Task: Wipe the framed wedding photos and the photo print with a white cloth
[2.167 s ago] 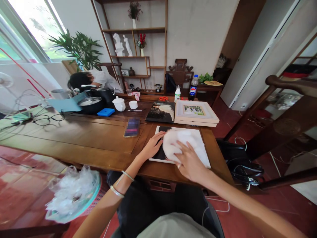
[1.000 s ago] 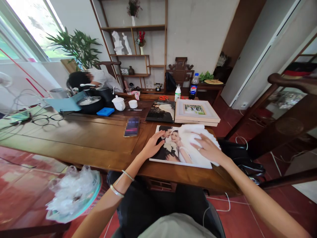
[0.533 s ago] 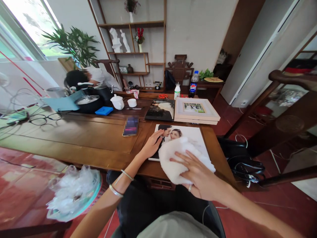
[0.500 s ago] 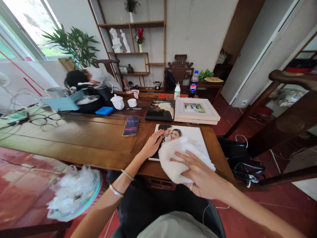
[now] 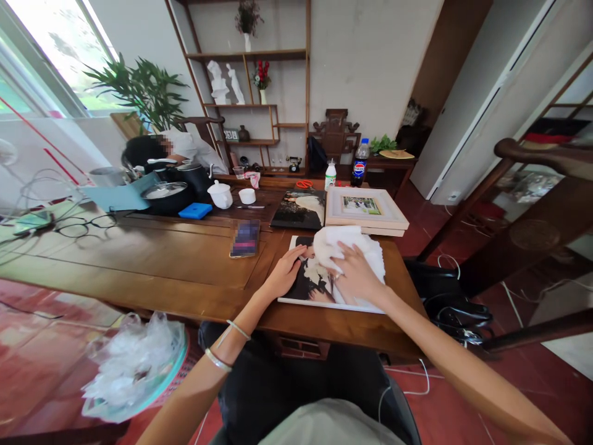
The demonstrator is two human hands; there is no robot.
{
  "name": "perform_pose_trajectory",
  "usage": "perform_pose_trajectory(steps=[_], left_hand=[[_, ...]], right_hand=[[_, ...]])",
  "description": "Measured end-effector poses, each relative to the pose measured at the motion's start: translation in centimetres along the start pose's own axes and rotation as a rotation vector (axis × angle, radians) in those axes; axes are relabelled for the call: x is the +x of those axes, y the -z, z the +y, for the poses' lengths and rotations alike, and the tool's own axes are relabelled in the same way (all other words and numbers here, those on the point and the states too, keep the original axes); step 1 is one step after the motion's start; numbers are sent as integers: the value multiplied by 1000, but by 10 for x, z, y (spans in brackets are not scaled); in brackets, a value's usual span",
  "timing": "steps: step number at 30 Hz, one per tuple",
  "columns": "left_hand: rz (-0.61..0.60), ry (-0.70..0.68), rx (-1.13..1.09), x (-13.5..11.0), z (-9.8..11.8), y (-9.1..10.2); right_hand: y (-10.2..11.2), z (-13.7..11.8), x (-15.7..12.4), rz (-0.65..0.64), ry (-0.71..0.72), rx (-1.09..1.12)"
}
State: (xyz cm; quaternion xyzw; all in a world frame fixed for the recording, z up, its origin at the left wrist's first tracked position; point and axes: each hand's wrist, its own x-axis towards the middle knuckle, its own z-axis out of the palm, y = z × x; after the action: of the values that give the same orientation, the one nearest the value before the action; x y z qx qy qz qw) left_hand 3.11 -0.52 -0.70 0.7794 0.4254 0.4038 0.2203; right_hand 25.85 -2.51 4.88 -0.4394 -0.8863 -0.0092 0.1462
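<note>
A large printed wedding photo [image 5: 306,287] lies flat at the near right of the wooden table [image 5: 152,259]. My left hand [image 5: 282,275] rests open on its left edge, fingers flat, holding it down. My right hand [image 5: 356,275] presses a white cloth [image 5: 331,244] onto the upper middle of the photo, fingers spread over it. The cloth covers the heads in the picture.
Behind the photo lie a dark photo print [image 5: 301,209] and a stack of white frames [image 5: 365,210]. A phone [image 5: 244,238], teapot [image 5: 220,194], cooker pot [image 5: 162,193], bottles [image 5: 357,164] and a seated person [image 5: 152,148] are further back. A basket with plastic [image 5: 134,371] stands at left, a black bag [image 5: 449,296] at right.
My right hand has swept the cloth from the photo's near edge up to its far middle part. My left hand has stayed on the left edge.
</note>
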Motion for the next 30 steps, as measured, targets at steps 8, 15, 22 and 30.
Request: perform_pose_trajectory(steps=[8, 15, 22, 30], left_hand=[[-3, -10, 20, 1, -1, 0], [-17, 7, 30, 0, 2, 1], [-22, 3, 21, 0, 1, 2], [-4, 5, 5, 1, -1, 0]], right_hand=[[32, -52, -82, -217, 385, 235], [30, 29, -49, -60, 291, 156], [11, 54, -16, 54, -79, -89], [27, -50, -86, -172, 300, 149]])
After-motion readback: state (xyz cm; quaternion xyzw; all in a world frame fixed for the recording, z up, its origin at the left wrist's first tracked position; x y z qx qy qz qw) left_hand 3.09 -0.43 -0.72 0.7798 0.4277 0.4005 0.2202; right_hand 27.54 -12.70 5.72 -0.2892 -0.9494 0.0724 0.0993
